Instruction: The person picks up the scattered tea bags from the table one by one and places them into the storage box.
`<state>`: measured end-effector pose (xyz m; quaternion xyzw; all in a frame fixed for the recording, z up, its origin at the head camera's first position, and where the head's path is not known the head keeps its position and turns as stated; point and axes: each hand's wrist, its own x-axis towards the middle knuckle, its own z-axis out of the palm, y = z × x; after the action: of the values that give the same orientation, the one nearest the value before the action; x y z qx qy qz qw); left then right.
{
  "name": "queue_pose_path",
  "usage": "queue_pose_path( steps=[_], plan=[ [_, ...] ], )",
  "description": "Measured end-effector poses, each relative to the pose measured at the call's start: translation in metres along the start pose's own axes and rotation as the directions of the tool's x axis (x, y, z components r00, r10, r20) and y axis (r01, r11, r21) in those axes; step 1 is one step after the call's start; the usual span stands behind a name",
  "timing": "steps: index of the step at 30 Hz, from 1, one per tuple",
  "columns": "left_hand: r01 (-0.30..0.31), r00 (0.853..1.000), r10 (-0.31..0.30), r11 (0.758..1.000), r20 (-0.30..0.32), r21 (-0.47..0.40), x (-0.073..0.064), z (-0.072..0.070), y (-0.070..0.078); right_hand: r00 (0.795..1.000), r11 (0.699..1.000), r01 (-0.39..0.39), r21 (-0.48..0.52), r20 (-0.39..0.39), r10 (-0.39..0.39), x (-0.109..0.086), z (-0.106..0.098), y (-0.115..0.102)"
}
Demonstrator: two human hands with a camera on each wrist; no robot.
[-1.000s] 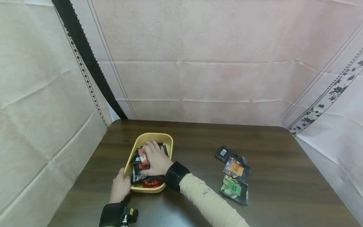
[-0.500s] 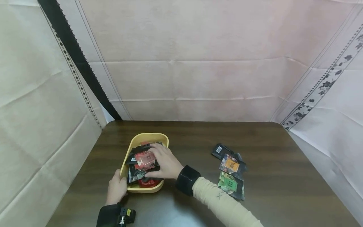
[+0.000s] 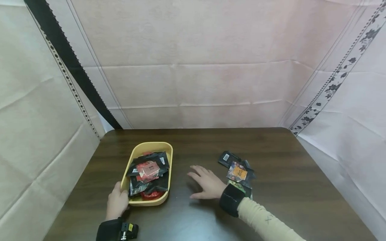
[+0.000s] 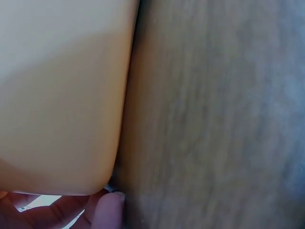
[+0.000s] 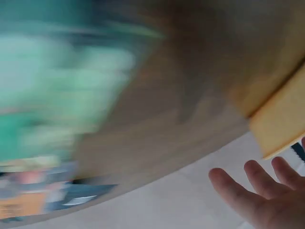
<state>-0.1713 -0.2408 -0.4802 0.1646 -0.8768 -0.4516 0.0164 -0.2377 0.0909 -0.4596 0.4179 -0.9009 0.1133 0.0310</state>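
Note:
A yellow plastic basket stands on the left of the table, heaped with flat black packets. On top lies one with a red label. My left hand grips the basket's near left corner; its fingers show at the wall's end in the left wrist view. Bare, with fingers spread, my right hand hovers over the table between basket and pile. The loose pile holds a black packet, an orange-labelled one and a green one, partly hidden behind the right wrist.
The dark brown wooden table has rounded far corners. Pale cloth sheets hang behind it and at both sides. A black strip runs down at the left.
My right hand has lifted off the packets in the basket and moved right towards the loose pile, carrying nothing. My left hand stays at the basket. The head view has shifted slightly right.

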Motion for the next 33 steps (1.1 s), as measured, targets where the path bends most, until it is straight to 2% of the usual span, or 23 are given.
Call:
queue_pose_path(
  steps=[5,11,18,21,24,28,30,33],
  plan=[
    [0.012,1.000,-0.012,1.000,0.005,0.007,0.001,-0.004,-0.001,0.999,1.000,-0.031,-0.005,0.022,0.031,-0.030,0.001,0.017],
    [0.008,1.000,-0.008,1.000,-0.002,0.017,0.003,-0.004,-0.005,0.996,0.996,-0.086,0.025,0.011,0.085,-0.060,0.001,0.038],
    [0.007,1.000,-0.007,1.000,-0.010,0.021,0.002,-0.002,-0.006,0.982,0.981,-0.186,-0.056,-0.026,0.185,-0.090,-0.002,0.075],
    [0.010,1.000,-0.010,1.000,-0.006,0.023,0.001,-0.003,-0.006,0.971,0.966,-0.238,-0.101,0.010,0.240,-0.095,-0.008,0.089],
    [0.014,1.000,-0.014,1.000,-0.007,0.026,0.001,-0.003,-0.006,0.954,0.954,-0.277,-0.116,0.088,0.288,-0.096,-0.012,0.098],
    [0.022,1.000,-0.022,1.000,0.005,0.020,0.000,-0.001,-0.004,0.937,0.950,-0.282,-0.136,0.173,0.303,-0.094,-0.013,0.106],
    [0.019,1.000,-0.020,1.000,0.010,0.016,0.001,0.000,-0.003,0.941,0.949,-0.270,-0.161,0.166,0.295,-0.093,-0.012,0.110],
    [0.012,1.000,-0.012,1.000,0.009,0.010,0.001,0.000,-0.001,0.962,0.953,-0.238,-0.185,0.087,0.258,-0.089,-0.009,0.115]
  ],
)
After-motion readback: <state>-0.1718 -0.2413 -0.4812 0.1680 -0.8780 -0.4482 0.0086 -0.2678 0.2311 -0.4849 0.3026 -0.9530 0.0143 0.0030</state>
